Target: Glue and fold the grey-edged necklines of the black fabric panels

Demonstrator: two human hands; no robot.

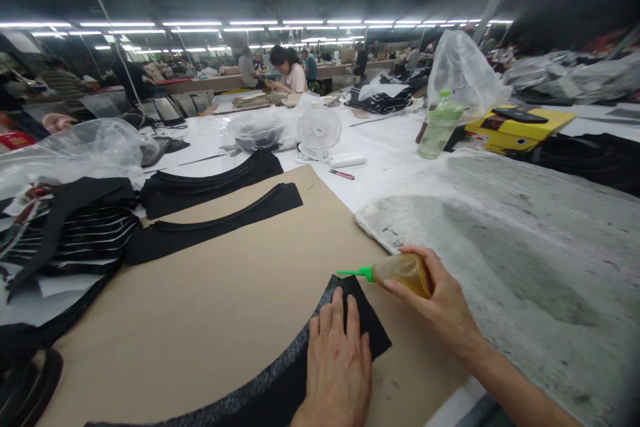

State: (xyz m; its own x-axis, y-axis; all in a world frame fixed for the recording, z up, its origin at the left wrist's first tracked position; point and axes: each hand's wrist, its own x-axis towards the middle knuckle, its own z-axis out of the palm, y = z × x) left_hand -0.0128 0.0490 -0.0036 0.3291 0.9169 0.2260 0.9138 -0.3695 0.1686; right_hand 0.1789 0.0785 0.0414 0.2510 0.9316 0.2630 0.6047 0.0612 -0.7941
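My left hand (337,360) lies flat with fingers stretched out on a curved black fabric piece (280,380), which has a grey fuzzy band along its curved edge. In my right hand (443,300) is a squeeze bottle (406,272) of amber liquid with a green nozzle, held tilted almost level. The nozzle tip is at the top corner of the piece, just beyond my left fingertips; whether it touches cannot be made out. Under the piece is a tan board (210,320). Farther up the board lie a similar black piece (220,221) and a stack of black pieces (215,180).
On the left are striped black pieces (85,233) and clear plastic (85,147). A stained pale sheet (500,240) spreads to the right. Behind are a small white fan (319,130), a red pen-like tool (342,174), a green bottle (440,127) and a yellow box (517,128). Co-workers sit farther back.
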